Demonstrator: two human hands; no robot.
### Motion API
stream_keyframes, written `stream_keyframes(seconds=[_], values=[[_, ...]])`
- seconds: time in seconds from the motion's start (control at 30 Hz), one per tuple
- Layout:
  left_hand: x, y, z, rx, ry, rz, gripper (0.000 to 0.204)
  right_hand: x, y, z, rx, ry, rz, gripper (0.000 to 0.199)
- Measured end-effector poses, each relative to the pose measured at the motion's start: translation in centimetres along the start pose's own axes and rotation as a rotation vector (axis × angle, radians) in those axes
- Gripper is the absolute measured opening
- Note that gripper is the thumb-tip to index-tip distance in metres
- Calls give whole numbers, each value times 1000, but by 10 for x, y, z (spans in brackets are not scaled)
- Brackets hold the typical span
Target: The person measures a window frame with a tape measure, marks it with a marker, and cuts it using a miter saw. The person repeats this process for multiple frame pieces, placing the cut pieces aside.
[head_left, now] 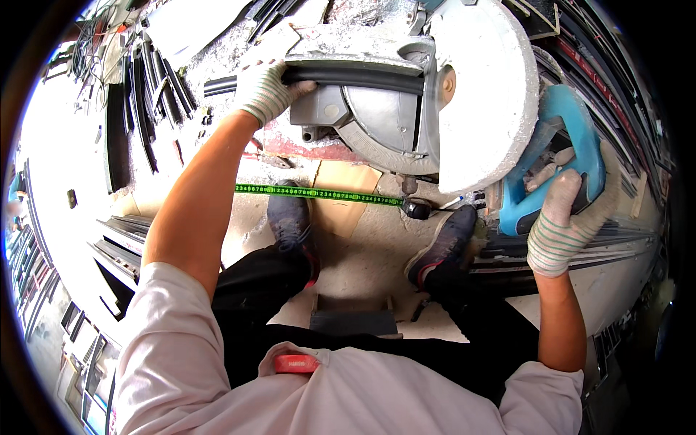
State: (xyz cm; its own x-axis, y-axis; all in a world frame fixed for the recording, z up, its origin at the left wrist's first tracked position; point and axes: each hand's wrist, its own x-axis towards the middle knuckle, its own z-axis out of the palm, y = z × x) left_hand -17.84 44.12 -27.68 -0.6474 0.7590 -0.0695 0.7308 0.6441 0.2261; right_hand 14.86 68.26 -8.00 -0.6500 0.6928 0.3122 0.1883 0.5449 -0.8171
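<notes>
Left hand: the gloved left hand [267, 90], upper centre-left, presses down with fingers curled on a long black rubber-like profile strip [348, 77].
Right hand: the gloved right hand [564, 217], right of centre, is wrapped tightly round the turquoise plastic handle [580, 138] of the saw.
Strip: dark, slim, slightly curved by the lens; it lies across the grey metal saw table [362, 119], running from the left hand toward the blade guard.
Saw: a dust-caked whitish round blade guard [486, 94] fills the upper right.
Below: a green measuring tape [319, 193] stretches across mid-frame, above two dark shoes [293, 221] on the dusty floor [362, 254].
Left edge: more black strips [148, 94] lie bundled.
</notes>
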Motion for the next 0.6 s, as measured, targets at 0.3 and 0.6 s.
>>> stream_keyframes(seconds=[0.3, 0.6], values=[[0, -5, 5, 13, 57, 30, 57, -2, -7, 6, -64, 41, 33, 55], [2, -6, 7, 13, 18, 11, 55, -1, 8, -4, -20, -54, -40, 54]])
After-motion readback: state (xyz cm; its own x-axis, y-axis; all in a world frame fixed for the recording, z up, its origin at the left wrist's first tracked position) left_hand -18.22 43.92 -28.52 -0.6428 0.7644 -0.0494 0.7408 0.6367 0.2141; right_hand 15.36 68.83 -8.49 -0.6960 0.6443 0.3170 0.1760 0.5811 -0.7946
